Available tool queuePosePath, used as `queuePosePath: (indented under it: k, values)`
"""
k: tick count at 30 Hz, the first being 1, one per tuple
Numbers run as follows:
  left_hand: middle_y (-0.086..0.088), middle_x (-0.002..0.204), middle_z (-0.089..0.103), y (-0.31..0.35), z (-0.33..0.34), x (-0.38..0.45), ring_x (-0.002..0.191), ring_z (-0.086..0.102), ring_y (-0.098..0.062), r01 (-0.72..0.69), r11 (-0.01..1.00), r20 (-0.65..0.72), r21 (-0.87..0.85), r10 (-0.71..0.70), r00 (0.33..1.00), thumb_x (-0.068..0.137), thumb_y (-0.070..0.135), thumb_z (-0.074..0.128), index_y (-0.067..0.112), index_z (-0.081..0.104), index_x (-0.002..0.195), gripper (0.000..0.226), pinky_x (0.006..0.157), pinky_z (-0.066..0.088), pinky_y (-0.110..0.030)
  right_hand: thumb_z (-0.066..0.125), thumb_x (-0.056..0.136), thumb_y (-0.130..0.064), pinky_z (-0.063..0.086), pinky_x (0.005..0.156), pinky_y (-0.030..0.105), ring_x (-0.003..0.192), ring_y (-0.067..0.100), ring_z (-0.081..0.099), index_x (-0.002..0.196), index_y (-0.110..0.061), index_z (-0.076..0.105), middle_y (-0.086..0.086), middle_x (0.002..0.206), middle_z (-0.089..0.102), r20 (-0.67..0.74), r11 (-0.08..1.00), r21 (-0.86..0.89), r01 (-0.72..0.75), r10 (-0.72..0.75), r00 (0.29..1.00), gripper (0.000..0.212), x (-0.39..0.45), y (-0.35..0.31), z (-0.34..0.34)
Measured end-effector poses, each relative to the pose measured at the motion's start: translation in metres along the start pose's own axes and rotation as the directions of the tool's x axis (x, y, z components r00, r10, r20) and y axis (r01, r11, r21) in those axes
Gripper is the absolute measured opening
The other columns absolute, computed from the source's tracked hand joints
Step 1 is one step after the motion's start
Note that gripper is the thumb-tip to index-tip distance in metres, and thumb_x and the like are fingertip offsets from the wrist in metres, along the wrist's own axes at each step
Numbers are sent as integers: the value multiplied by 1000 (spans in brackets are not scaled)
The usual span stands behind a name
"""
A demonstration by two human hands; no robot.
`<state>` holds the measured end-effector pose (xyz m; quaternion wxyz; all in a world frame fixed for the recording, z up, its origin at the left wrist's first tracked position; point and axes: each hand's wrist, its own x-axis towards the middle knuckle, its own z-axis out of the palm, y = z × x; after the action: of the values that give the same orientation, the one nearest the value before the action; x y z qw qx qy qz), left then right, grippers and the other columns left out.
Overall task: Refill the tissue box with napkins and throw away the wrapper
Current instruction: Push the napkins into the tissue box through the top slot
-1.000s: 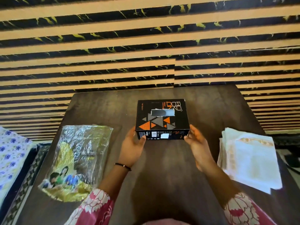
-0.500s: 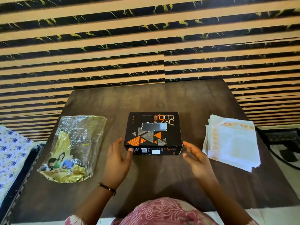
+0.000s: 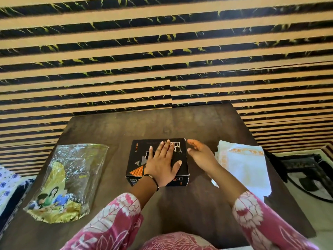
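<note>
Head view. A black tissue box (image 3: 137, 159) with orange and grey triangle print lies flat on the dark wooden bench (image 3: 111, 129), its printed top face upward. In this view it looks somewhat deeper than wide, with one short end wall facing the person and the other toward the striped wall (image 3: 162, 51); the lettering on top runs along that near-to-far axis.

The left hand (image 3: 160, 165) rests palm-down on the box top, fingers spread and extended toward the far end, thumb out toward the box's right edge; it is flat and open, covering the middle of the top so that the dispensing slot is mostly hidden. A thin black bracelet (image 3: 152, 179) circles its wrist.

The right hand (image 3: 200, 153) is just to the right of the box, beside its right wall, palm turned toward the box with fingers loosely curved and parted, holding nothing; contact with the box cannot be confirmed.

A stack of white napkins (image 3: 246, 165) with an orange border lies on the bench directly outboard of the right hand, partly hidden by the right forearm. A crinkled clear-and-yellow plastic wrapper (image 3: 72, 179) lies flat on the bench well to the left of the left hand, its long axis running near to far. Both sleeves (image 3: 111, 224) are pink with a white floral print.
</note>
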<state>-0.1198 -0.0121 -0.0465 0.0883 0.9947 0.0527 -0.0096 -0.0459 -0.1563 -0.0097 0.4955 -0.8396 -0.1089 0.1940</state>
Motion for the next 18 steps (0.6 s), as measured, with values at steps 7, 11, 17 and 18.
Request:
queuePosePath:
  k: [7, 11, 17, 18]
  values:
    - [3, 158, 1, 1, 0, -2, 144, -6, -15, 11, 1000, -17, -19, -11, 1000, 81, 63, -1, 23, 4, 146, 77, 116, -5, -48, 39, 95, -13, 35, 95, 27, 127, 20, 45, 135, -25, 42, 4, 141, 47, 127, 991, -135, 15, 2, 992, 41, 34, -7, -1]
    - [4, 158, 3, -1, 2, -2, 144, -4, -15, 14, 1000, -38, -27, -15, 999, 84, 62, 5, 25, 4, 146, 73, 117, -5, -47, 40, 96, -14, 40, 101, 35, 122, 20, 50, 128, -24, 50, 7, 135, 53, 122, 992, -129, 14, 1, 993, 35, 40, -1, 0]
    - [5, 158, 3, 1, 1, -2, 144, -4, -15, 18, 999, -44, -42, -20, 999, 86, 61, 10, 25, 5, 146, 69, 117, -4, -46, 42, 95, -26, 38, 82, 30, 100, 16, 53, 110, -22, 62, -1, 109, 62, 43, 979, -202, 5, 4, 999, 26, 45, 3, -8]
    - [5, 158, 3, 1, 1, -2, 144, -4, -15, 20, 999, -47, -45, -22, 999, 87, 61, 11, 25, 4, 146, 69, 117, -4, -46, 42, 95, -26, 37, 80, 29, 96, 14, 52, 107, -22, 63, -3, 104, 61, 44, 981, -196, 4, 4, 999, 25, 46, 4, -10]
